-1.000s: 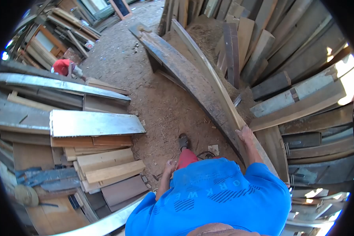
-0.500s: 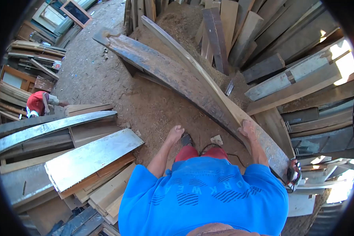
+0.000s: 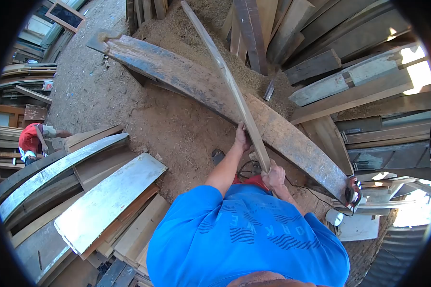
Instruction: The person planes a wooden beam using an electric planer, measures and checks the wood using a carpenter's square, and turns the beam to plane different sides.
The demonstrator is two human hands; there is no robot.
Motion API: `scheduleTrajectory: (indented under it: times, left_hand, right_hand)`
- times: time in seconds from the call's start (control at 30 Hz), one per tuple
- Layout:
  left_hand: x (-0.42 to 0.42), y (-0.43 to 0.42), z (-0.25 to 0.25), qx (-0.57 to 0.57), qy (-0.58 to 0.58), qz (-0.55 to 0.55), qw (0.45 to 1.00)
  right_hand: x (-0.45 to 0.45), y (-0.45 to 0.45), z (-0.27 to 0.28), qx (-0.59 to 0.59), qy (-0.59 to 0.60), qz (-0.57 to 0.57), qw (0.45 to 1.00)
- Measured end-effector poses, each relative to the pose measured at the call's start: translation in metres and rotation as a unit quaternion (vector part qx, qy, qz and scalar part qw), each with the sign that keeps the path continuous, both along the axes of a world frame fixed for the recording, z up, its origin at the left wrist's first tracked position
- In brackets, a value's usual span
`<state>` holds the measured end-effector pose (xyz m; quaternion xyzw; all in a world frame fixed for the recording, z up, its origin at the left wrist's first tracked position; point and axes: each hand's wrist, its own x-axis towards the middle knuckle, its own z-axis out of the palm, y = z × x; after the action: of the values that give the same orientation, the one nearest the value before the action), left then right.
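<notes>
A long, narrow wooden strip [image 3: 223,71] slants across the thick worn plank [image 3: 177,75], its near end close to my body. My right hand [image 3: 274,176] is closed around that near end, in front of my blue shirt. Further up the strip, my left hand [image 3: 243,137] grips it from its left side, with some fingers hidden beneath the wood. At the plank's right end sits a red and dark power tool [image 3: 353,192], a dark cord running from it toward my legs.
Boards lean in stacks [image 3: 316,67] along the right. A white-faced board [image 3: 111,198] tops a timber pile at the left. Beyond it, a person in red [image 3: 29,138] bends over. Sawdust [image 3: 196,38] is heaped behind the plank. A white round container [image 3: 334,217] is near the tool.
The wooden strip has swung from lying along the plank to pointing across it, its near end drawn toward me. My left hand, earlier a fist in the air, has taken hold of it.
</notes>
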<state>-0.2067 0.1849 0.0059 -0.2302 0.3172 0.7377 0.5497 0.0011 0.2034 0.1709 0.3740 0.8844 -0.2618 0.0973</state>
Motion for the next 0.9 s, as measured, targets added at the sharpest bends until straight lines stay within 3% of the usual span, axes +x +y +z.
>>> scheduleTrajectory:
  times: [0.03,0.13,0.23,0.27,0.33,0.43,0.53,0.63,0.67,0.77,0.83,0.9]
  left_hand:
    - [-0.002,0.004,0.000,0.025,-0.014,0.046,0.999]
    - [0.008,0.016,0.001,-0.029,0.018,0.068,0.997]
    - [0.022,0.001,0.008,-0.029,-0.003,0.089,0.996]
    - [0.027,-0.006,0.006,0.023,0.013,0.077,0.997]
    - [0.035,-0.015,0.023,-0.007,0.019,0.077,0.997]
    - [0.041,-0.031,0.027,0.020,0.039,0.080,0.996]
    - [0.042,-0.043,0.033,0.076,0.052,0.069,0.993]
    - [0.047,-0.042,0.061,0.063,0.130,0.061,0.988]
    - [0.049,-0.041,0.071,0.047,0.168,0.058,0.983]
    - [0.046,-0.046,0.086,0.076,0.091,0.056,0.991]
    - [0.036,-0.056,0.123,0.071,0.205,0.080,0.973]
    - [-0.004,-0.062,0.202,0.045,0.300,0.161,0.939]
  right_hand:
    - [0.000,0.000,0.001,-0.008,0.004,-0.005,1.000]
    - [0.009,-0.007,0.001,-0.023,0.012,-0.026,0.999]
    - [0.028,-0.030,0.004,-0.014,0.024,-0.046,0.999]
    - [0.035,-0.037,0.006,-0.013,0.036,-0.051,0.998]
    - [0.033,-0.045,0.021,-0.032,0.043,-0.074,0.996]
    - [0.050,-0.044,0.014,-0.072,0.191,-0.083,0.976]
    - [0.065,-0.004,-0.017,-0.286,0.237,-0.207,0.905]
    - [0.050,0.032,-0.062,-0.198,0.187,-0.026,0.962]
    - [0.040,0.040,-0.057,-0.427,0.026,-0.174,0.887]
    - [0.006,0.047,-0.045,-0.564,0.019,-0.219,0.796]
    - [0.008,0.049,-0.054,-0.574,0.035,-0.191,0.796]
    - [0.010,0.051,-0.068,-0.559,0.063,-0.169,0.809]
